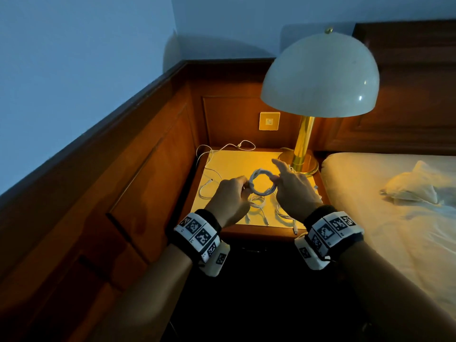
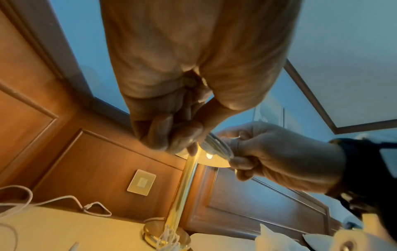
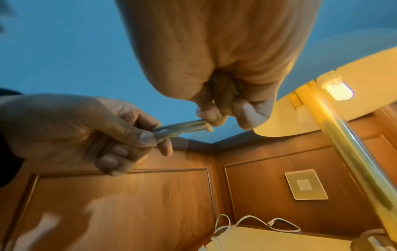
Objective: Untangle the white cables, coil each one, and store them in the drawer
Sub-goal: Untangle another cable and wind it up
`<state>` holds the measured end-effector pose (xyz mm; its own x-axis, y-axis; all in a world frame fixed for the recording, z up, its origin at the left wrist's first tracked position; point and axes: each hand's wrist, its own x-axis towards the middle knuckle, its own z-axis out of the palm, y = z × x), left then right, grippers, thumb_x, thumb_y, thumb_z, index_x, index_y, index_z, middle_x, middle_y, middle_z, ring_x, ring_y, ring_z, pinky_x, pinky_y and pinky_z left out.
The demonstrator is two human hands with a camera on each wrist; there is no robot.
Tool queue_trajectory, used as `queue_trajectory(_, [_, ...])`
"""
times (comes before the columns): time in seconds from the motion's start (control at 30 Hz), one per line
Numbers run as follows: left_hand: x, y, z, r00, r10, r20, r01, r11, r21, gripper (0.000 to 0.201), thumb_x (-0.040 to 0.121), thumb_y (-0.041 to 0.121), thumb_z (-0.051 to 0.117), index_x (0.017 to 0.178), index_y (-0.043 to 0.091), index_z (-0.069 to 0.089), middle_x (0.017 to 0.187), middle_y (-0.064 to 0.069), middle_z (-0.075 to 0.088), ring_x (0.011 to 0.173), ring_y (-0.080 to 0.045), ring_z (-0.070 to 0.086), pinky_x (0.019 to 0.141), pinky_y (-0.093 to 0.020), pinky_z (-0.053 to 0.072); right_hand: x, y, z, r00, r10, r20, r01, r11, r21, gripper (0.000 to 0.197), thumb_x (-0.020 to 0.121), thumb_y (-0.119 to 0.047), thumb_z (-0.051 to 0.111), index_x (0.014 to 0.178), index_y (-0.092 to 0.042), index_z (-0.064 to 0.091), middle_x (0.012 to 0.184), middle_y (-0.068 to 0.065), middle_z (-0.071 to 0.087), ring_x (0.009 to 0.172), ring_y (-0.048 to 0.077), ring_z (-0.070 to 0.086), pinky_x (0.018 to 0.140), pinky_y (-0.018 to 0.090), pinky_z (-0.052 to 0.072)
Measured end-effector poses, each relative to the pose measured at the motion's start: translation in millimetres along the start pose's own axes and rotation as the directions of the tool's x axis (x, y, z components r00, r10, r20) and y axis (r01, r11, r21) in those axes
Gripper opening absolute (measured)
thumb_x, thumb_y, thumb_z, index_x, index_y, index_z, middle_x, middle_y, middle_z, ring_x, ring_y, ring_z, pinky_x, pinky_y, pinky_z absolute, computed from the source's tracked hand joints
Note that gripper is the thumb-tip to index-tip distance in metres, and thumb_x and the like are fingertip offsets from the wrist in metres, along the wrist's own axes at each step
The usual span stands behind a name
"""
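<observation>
At the left of the lit nightstand (image 1: 222,156), a loose white cable (image 1: 208,166) trails over the back left corner and down toward centre frame. Just right of it the left hand (image 1: 230,196) pinches the left side of the coiled white cable (image 1: 262,181), a round ring held above the tabletop in mid-frame, while the right hand (image 1: 293,187) pinches its right side with the forefinger (image 1: 280,166) sticking out straight. Below the hands more white cables (image 1: 259,206) lie near the front edge, and to the right stand the brass lamp (image 1: 320,75) and the bed (image 1: 394,206).
</observation>
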<state>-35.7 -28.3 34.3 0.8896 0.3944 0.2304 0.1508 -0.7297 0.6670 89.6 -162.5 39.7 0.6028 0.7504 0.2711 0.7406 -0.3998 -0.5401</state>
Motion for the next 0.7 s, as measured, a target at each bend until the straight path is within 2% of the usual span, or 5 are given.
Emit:
queue_trajectory(0.13, [-4.6, -9.4, -8.1, 0.997, 0.070, 0.030, -0.071, 0.996, 0.052, 0.020, 0.098, 0.006, 0.053, 0.105, 0.009, 0.072, 0.073, -0.003, 0.066, 0.058, -0.003, 0.054, 0.054, -0.019, 0.036, -3.2, 9.9, -10.1, 0.990, -0.099, 0.102, 0.106, 0.992, -0.069, 0.057, 0.099, -0.003, 0.050, 0.151, -0.015, 0.033, 0.115, 0.008, 0.073, 0.101, 0.025, 0.069, 0.076, 0.030, 0.050])
queue_trajectory(0.33, [-5.2, -31.9, -23.2, 0.974, 0.225, 0.015, -0.216, 0.914, 0.343, 0.026, 0.096, 0.005, 0.054, 0.111, 0.021, 0.068, 0.094, 0.000, 0.071, 0.080, -0.023, 0.064, 0.064, -0.031, 0.047, -13.5, 25.0, -25.6, 0.929, -0.341, 0.147, 0.358, 0.927, -0.114, 0.053, 0.090, 0.008, 0.056, 0.140, -0.011, 0.053, 0.106, 0.010, 0.075, 0.091, 0.026, 0.072, 0.069, 0.031, 0.054])
queue_trajectory(0.5, [-3.5, -28.3, -19.2, 0.983, 0.183, 0.030, -0.181, 0.911, 0.371, 0.021, 0.097, 0.013, 0.049, 0.105, 0.029, 0.060, 0.089, 0.006, 0.065, 0.081, -0.024, 0.061, 0.067, -0.039, 0.051, -23.2, 29.0, -15.6, 0.966, -0.191, 0.173, 0.181, 0.981, 0.072, 0.047, 0.100, -0.002, 0.047, 0.143, -0.018, 0.050, 0.071, -0.017, 0.064, 0.067, 0.000, 0.058, 0.067, 0.025, 0.045])
queue_trajectory(0.6, [0.9, -27.3, -12.2, 0.980, 0.181, 0.082, -0.198, 0.920, 0.337, 0.022, 0.089, 0.011, 0.046, 0.100, 0.024, 0.059, 0.088, 0.005, 0.065, 0.081, -0.025, 0.060, 0.069, -0.043, 0.052, -28.3, 25.4, -7.5, 0.945, -0.167, 0.280, 0.126, 0.979, 0.158, 0.041, 0.101, -0.002, 0.044, 0.137, -0.019, 0.053, 0.080, -0.018, 0.072, 0.070, -0.002, 0.062, 0.069, 0.015, 0.044])
queue_trajectory(0.7, [7.3, -29.8, -15.3, 0.958, 0.266, 0.104, -0.286, 0.896, 0.340, 0.024, 0.087, 0.006, 0.049, 0.099, 0.024, 0.059, 0.087, 0.004, 0.066, 0.076, -0.024, 0.061, 0.065, -0.043, 0.053, -26.3, 24.4, -0.5, 0.939, -0.072, 0.336, -0.071, 0.916, 0.394, 0.038, 0.102, -0.002, 0.044, 0.137, -0.015, 0.051, 0.085, -0.004, 0.077, 0.057, 0.008, 0.051, 0.062, 0.029, 0.040])
